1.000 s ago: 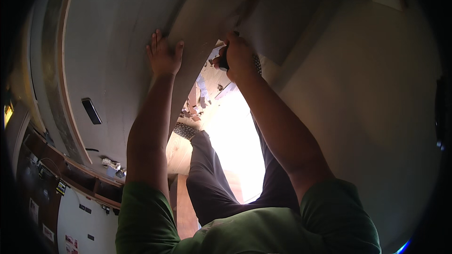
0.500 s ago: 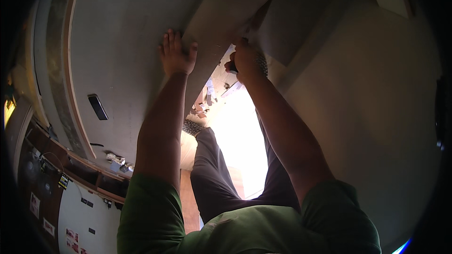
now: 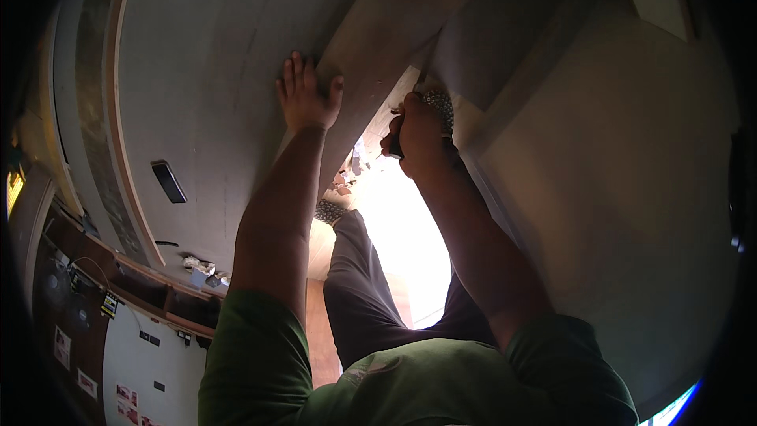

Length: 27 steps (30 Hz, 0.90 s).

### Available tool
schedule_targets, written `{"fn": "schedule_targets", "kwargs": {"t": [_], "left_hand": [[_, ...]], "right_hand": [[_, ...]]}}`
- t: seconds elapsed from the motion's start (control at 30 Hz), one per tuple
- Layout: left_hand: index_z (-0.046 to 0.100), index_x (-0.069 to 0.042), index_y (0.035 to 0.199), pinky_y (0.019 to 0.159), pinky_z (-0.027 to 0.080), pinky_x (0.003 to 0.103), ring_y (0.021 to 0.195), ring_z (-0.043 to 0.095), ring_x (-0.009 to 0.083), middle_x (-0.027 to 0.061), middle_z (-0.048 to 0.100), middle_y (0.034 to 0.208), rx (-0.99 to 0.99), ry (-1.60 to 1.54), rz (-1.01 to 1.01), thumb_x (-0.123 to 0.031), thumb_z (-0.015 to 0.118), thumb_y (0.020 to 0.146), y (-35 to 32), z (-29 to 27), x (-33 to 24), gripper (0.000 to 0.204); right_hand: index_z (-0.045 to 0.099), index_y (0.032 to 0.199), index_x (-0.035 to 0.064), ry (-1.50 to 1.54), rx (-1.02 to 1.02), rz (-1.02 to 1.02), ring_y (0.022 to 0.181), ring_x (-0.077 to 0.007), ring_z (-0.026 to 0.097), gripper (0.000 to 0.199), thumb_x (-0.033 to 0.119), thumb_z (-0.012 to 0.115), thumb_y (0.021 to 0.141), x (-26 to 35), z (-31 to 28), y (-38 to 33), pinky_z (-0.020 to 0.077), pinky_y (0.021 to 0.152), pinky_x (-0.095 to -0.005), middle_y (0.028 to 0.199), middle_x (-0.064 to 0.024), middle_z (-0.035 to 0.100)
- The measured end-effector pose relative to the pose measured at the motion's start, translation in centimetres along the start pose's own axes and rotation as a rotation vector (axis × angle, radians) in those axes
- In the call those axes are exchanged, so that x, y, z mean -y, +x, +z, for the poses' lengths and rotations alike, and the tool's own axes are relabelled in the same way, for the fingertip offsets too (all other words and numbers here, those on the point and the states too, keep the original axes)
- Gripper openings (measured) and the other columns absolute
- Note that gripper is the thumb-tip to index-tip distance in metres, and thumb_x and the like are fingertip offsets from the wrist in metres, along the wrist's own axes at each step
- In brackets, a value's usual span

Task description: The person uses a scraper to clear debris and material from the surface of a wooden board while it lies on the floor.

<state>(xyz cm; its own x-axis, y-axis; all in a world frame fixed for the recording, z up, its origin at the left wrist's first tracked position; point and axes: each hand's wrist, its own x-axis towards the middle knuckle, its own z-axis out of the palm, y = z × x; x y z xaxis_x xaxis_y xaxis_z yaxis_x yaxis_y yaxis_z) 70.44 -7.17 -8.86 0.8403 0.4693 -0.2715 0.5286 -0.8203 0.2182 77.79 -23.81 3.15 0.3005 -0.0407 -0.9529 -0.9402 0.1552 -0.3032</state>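
My left hand [image 3: 306, 102] lies flat on a large grey board [image 3: 229, 87], fingers spread near its long edge. A smooth grey-brown strip [image 3: 371, 55] runs alongside that edge, slanting toward the far right. Wrapped round the dark handle of a tool [image 3: 396, 140] is my right hand [image 3: 423, 132], just right of the strip. What looks like a thin blade points away from the fist toward the strip's edge; shadow and my hand hide most of the tool, so its exact kind is unclear.
A black phone [image 3: 168, 181] lies on the board at the left, with a crumpled whitish bundle [image 3: 201, 267] nearer. Scraps [image 3: 344, 181] litter the floor between my feet, beside glaring light. A pale panel [image 3: 607, 189] stands at the right. Shelving [image 3: 150, 288] is at lower left.
My right hand has drawn back toward me with the tool. My left hand stays flat on the board; the view has shifted slightly.
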Motion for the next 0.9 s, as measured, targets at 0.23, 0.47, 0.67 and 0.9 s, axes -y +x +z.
{"fn": "schedule_targets", "kwargs": {"t": [0.23,0.47,0.67,0.9], "left_hand": [[0.043,-0.01,0.144,0.12,0.016,0.052,0.149,0.02,0.0259,0.0093,0.024,0.161,-0.006,-0.001,0.037,-0.059,0.051,0.089,0.6,0.3,-1.0,0.074],[0.041,-0.01,0.145,0.12,0.015,0.052,0.149,0.019,0.0267,0.0109,0.024,0.161,0.03,0.009,0.017,-0.058,0.052,0.089,0.6,0.2,-0.4,0.074],[0.042,-0.01,0.144,0.12,0.016,0.052,0.149,0.021,0.029,0.0122,0.025,0.16,0.033,-0.011,0.023,-0.056,0.053,0.088,0.4,0.0,-0.3,0.074],[0.044,-0.008,0.143,0.119,0.017,0.053,0.148,0.023,0.0303,0.0129,0.026,0.159,0.006,0.006,0.04,-0.055,0.054,0.088,0.4,-0.6,-0.2,0.074]], "right_hand": [[0.043,0.083,0.0097,-0.065,-0.026,0.104,0.036,-0.0197,0.036,0.023,0.029,0.05,0.095,-0.7,-1.0,3.4,0.0374,0.037,-0.037,0.055,-0.0035,0.04],[0.051,0.095,0.0112,-0.005,-0.07,-0.006,0.041,-0.0225,0.052,0.027,0.038,0.052,0.1,3.1,-3.6,-2.4,0.0424,0.038,-0.0359,0.058,-0.0059,0.051],[0.051,0.091,0.0077,0.215,-0.017,-0.221,0.048,-0.0232,0.054,0.019,0.025,0.051,0.099,10.4,-5.0,1.8,0.0444,0.041,-0.0376,0.068,-0.0086,0.053],[0.052,0.09,0.005,0.31,-0.151,-0.522,0.051,-0.0265,0.056,0.018,0.021,0.048,0.097,16.6,-2.8,3.7,0.0455,0.043,-0.0391,0.076,-0.0109,0.054]]}}
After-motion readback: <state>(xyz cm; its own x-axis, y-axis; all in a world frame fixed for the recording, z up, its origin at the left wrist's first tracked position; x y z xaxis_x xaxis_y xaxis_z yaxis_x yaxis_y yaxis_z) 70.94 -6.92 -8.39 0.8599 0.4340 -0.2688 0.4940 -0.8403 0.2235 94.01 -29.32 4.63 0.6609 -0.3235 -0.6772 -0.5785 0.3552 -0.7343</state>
